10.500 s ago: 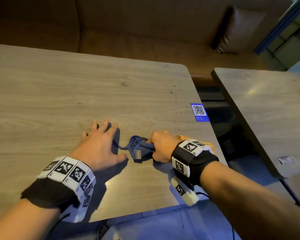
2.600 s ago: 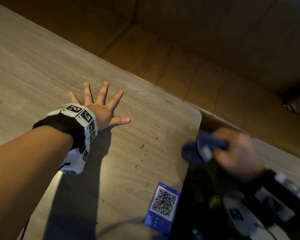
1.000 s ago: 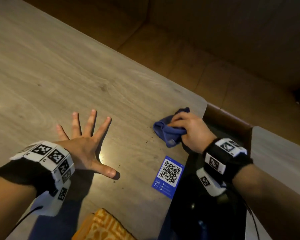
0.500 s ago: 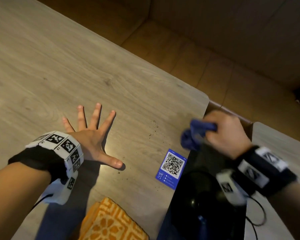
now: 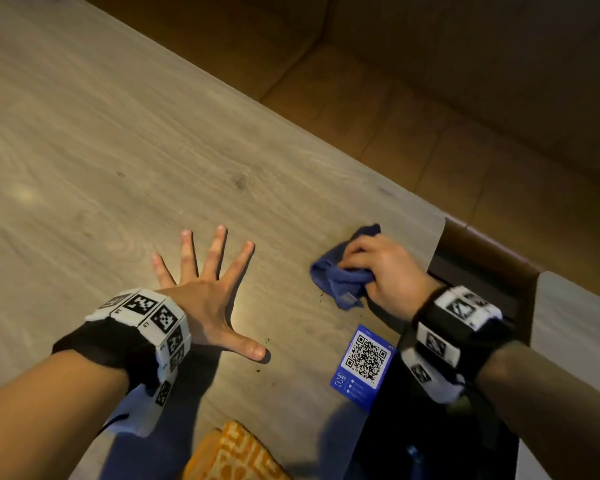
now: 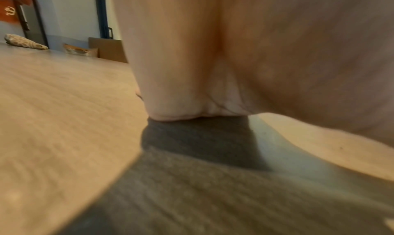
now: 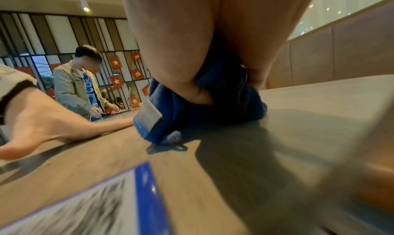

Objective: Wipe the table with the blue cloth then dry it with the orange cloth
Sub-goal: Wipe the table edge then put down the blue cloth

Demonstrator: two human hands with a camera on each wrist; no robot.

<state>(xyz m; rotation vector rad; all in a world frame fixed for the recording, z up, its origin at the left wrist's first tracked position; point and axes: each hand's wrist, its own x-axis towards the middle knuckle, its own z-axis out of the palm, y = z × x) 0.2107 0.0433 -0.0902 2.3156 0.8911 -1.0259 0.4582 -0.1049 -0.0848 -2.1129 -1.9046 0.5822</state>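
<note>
Blue cloth (image 5: 340, 277) bunched in right hand (image 5: 388, 271) — pressed on table (image 5: 118, 150).

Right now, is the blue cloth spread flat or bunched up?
Bunched up: the right hand grips the blue cloth in a crumpled wad on the table.

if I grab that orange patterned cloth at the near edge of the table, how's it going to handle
Probably floppy: the orange cloth looks like soft woven fabric, so it should sag and bunch much as the blue cloth crumples in the right hand. Likely light for its size. It lies flat on the table, so it shouldn't roll or tip.
</note>
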